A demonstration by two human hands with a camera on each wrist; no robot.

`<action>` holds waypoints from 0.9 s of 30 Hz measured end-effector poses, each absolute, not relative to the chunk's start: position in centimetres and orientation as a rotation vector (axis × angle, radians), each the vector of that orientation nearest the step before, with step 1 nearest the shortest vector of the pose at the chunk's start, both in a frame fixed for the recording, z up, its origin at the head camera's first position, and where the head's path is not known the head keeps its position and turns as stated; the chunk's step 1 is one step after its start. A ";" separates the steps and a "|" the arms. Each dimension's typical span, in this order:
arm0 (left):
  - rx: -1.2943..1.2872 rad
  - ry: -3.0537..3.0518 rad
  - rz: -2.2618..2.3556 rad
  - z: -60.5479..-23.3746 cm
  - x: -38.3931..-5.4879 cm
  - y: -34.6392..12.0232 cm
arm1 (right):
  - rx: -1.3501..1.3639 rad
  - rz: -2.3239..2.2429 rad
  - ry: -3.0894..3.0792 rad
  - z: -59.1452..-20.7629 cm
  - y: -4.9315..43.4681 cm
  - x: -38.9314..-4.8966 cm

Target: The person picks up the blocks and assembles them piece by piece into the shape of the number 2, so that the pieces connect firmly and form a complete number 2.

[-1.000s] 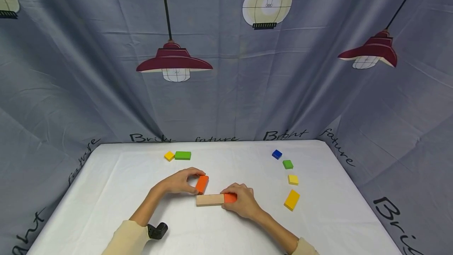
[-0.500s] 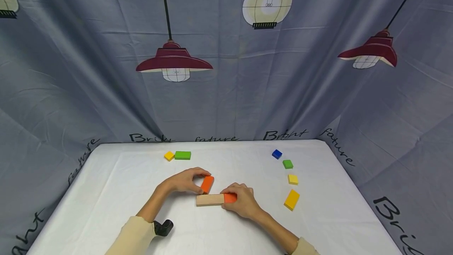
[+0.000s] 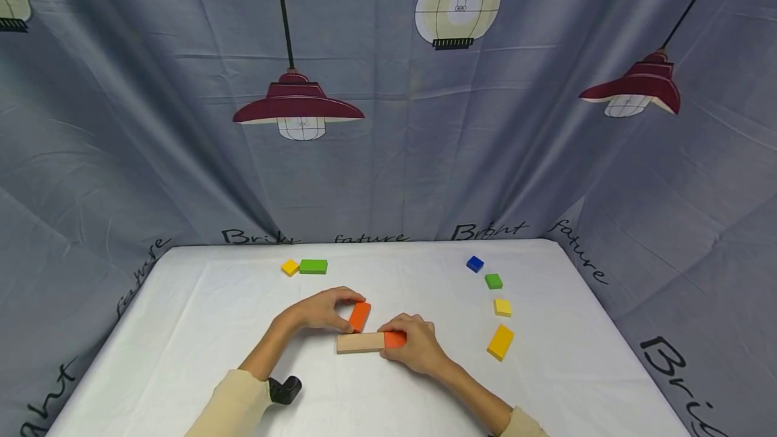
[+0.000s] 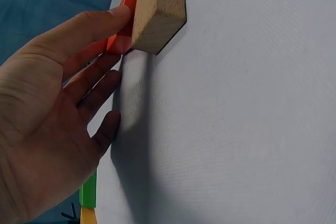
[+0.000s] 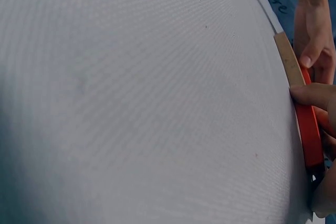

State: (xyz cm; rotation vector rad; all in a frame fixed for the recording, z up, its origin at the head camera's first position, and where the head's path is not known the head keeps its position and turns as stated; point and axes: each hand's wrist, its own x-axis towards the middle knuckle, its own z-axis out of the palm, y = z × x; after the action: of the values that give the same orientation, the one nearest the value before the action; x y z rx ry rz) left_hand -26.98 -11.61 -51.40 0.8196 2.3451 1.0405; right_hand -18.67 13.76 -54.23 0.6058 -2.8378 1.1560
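My left hand pinches an orange block between its thumb and fingers; the block lies aslant just behind a bare wooden block. In the left wrist view, this orange block shows right beside the wooden block, with the thumb over its near end. A second orange block continues the line of the wooden one at its right end. My right hand grips that second block and partly covers it. The right wrist view shows it with fingers along its side.
At the back left, a yellow block sits against a green block. Toward the right lie a blue block, a small green block, a yellow square block and a longer yellow block. A grey curtain stands behind the table.
My left hand has slid rightward along the back of the wooden block, taking its orange block closer to the right hand. The right hand and its block have stayed put.
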 end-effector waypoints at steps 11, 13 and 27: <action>0.875 2.353 1.026 -51.5 -27.1 -11.0 | 0.614 1.159 -2.835 -54.1 13.6 -18.6; 0.881 2.354 1.024 -51.6 -27.2 -10.9 | 0.616 1.164 -2.831 -54.1 13.6 -18.6; 0.917 2.344 1.027 -51.8 -27.4 -10.8 | 0.614 1.149 -2.826 -54.2 13.7 -18.7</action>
State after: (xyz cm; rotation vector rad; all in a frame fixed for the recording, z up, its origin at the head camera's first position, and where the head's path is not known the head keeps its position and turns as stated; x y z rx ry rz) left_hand -27.43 -10.75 -51.81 0.9168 2.3441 1.0271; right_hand -18.71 13.73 -54.23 0.6140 -2.8257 1.1488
